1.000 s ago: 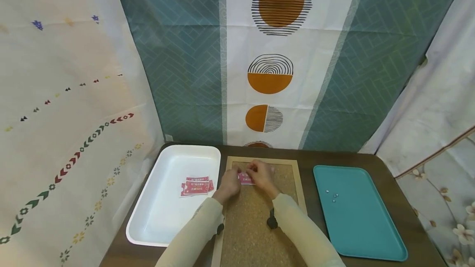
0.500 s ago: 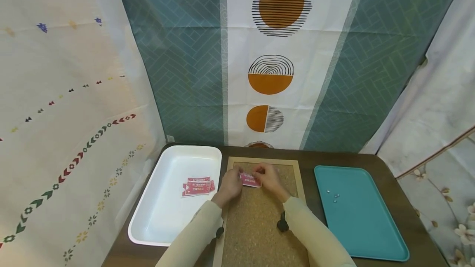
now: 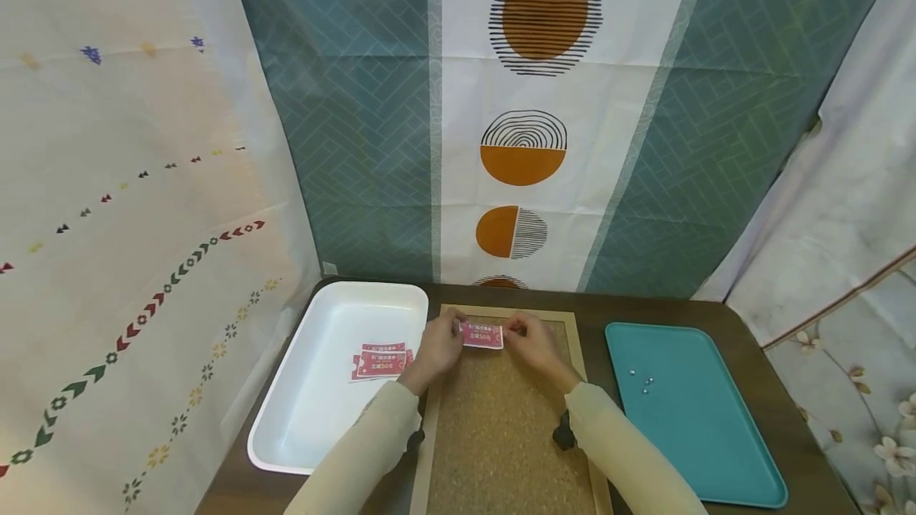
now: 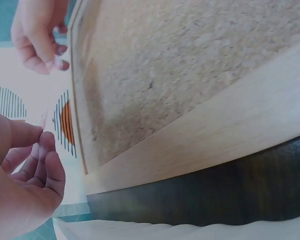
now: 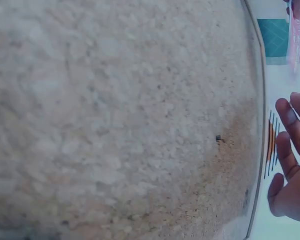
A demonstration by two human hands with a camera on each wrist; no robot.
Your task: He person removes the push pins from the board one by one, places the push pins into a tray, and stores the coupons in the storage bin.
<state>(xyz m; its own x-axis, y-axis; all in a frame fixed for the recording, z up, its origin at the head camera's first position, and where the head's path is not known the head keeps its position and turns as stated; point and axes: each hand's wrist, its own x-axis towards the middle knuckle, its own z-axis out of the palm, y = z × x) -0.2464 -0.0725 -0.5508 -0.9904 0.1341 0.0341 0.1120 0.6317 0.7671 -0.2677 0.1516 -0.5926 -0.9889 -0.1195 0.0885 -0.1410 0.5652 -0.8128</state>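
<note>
A pink-red coupon (image 3: 483, 335) with white print is held above the far end of the wood-framed corkboard (image 3: 511, 427). My left hand (image 3: 438, 348) pinches its left end between thumb and fingers, and the left wrist view shows that hand (image 4: 25, 175) from the side. Beside the coupon's right edge is my right hand (image 3: 537, 350), its fingers bent and thumb near the index finger. In the right wrist view a slight gap parts these fingertips from the coupon (image 5: 294, 45). Whether something small sits between the right fingertips is unclear.
Left of the board, a white tray (image 3: 286, 427) holds several similar coupons (image 3: 382, 362). On the right, a teal tray (image 3: 704, 420) carries several tiny silvery pieces (image 3: 647, 384). Everything rests on a dark table (image 3: 594, 312) before a patterned curtain (image 3: 358, 181).
The right hand has drawn rightward off the coupon to its right edge. Held by the left hand, the coupon tilted, then levelled, and now shows its full face.
</note>
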